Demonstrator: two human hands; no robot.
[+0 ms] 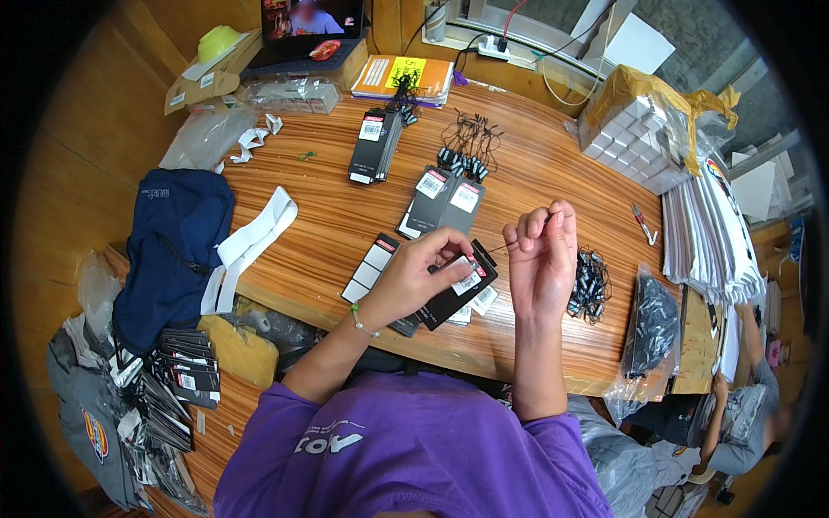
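My left hand (414,274) pinches the top of a black hang tag (447,306) with a white barcode sticker and a red mark. A thin black string (498,249) stretches from the tag's top to my right hand (544,259), raised with its fingertips closed on the string. Below my hands lie more tags, one bearing white blank stickers (373,269), partly hidden by my left hand. Beyond them are stacks of strung black tags (442,203) with their cords fanned out. A heap of loose black strings (589,287) sits to the right of my right wrist.
Another strung tag stack (374,145) lies farther back. Small red-handled snips (643,223), bagged black strings (652,324) and stacked white paper bags (710,237) are at the right. A navy bag (173,250) and sticker strip (259,233) lie left. Another person (744,423) is at lower right.
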